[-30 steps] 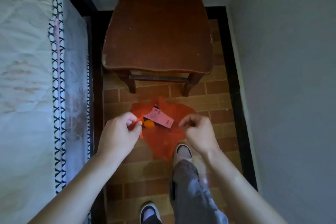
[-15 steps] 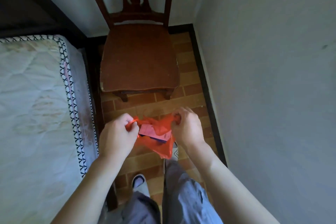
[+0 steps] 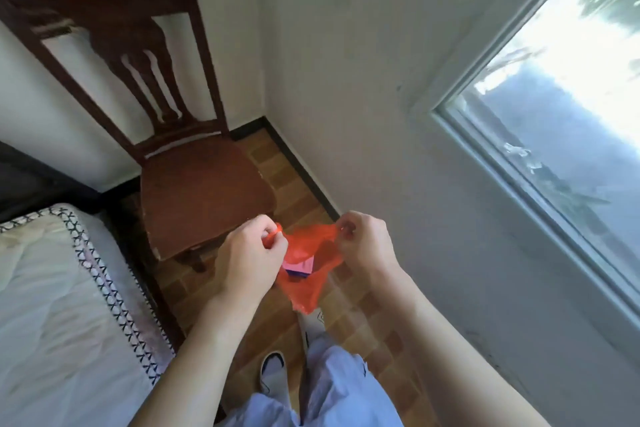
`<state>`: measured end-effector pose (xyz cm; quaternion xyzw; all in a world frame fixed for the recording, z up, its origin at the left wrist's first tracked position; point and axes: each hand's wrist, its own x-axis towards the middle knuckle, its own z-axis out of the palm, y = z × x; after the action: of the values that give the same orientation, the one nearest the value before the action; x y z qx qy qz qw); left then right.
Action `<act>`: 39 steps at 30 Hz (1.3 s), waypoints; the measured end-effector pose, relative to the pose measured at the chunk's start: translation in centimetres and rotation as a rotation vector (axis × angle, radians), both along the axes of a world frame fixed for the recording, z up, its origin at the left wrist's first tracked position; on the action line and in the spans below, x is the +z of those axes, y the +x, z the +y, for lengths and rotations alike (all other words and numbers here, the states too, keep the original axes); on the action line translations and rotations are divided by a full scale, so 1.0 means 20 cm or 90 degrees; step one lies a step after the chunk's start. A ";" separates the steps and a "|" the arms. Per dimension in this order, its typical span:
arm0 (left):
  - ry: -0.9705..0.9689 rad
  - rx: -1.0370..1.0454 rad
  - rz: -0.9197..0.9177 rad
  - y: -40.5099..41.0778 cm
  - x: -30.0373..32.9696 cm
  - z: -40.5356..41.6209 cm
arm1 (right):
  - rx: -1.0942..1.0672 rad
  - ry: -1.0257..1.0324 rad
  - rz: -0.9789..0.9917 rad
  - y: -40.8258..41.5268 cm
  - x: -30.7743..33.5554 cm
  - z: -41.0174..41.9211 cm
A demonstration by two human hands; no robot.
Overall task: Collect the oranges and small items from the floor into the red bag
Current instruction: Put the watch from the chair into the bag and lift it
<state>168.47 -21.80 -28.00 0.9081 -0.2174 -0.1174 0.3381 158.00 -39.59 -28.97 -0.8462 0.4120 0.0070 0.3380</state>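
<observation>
The red bag (image 3: 308,288) hangs in the air between my hands, above the brick floor. My left hand (image 3: 247,256) pinches its left handle and my right hand (image 3: 363,246) pinches its right handle, holding the mouth apart. Inside the bag a pink packet (image 3: 299,265) shows, with a dark blue item under it. No orange is visible; any in the bag is hidden by the plastic.
A dark wooden chair (image 3: 194,191) stands just behind the bag in the corner. A mattress (image 3: 52,305) runs along the left. A white wall with a window (image 3: 571,97) closes the right side. My legs and shoes (image 3: 273,371) stand on the brick floor (image 3: 349,312).
Both hands lifted the red bag off the floor to waist height, and my head rose, bringing the chair back and the window into view. The orange seen earlier is out of sight.
</observation>
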 end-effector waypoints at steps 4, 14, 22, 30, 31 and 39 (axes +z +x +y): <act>-0.076 -0.080 -0.065 -0.05 0.18 -0.05 | -0.080 -0.036 -0.041 -0.18 0.25 -0.02; -0.199 -0.233 -0.077 -0.37 0.52 -0.31 | -0.229 -0.076 -0.168 -0.64 0.67 -0.10; -0.225 -0.299 -0.071 -0.73 0.60 -0.56 | -0.305 -0.090 -0.199 -1.13 0.79 -0.22; -0.208 -0.329 -0.021 -1.33 0.60 -0.76 | -0.323 -0.055 -0.238 -1.76 0.77 -0.34; -0.200 -0.335 -0.017 -1.41 0.60 -0.79 | -0.326 -0.048 -0.239 -1.84 0.76 -0.35; -0.089 -0.403 -0.047 -2.00 0.49 -0.92 | -0.362 -0.012 -0.220 -2.52 0.56 -0.41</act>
<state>128.37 -40.15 -18.18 0.7736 -0.5088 -0.1685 0.3381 107.50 -47.86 -17.76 -0.6891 0.5685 -0.2350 0.3832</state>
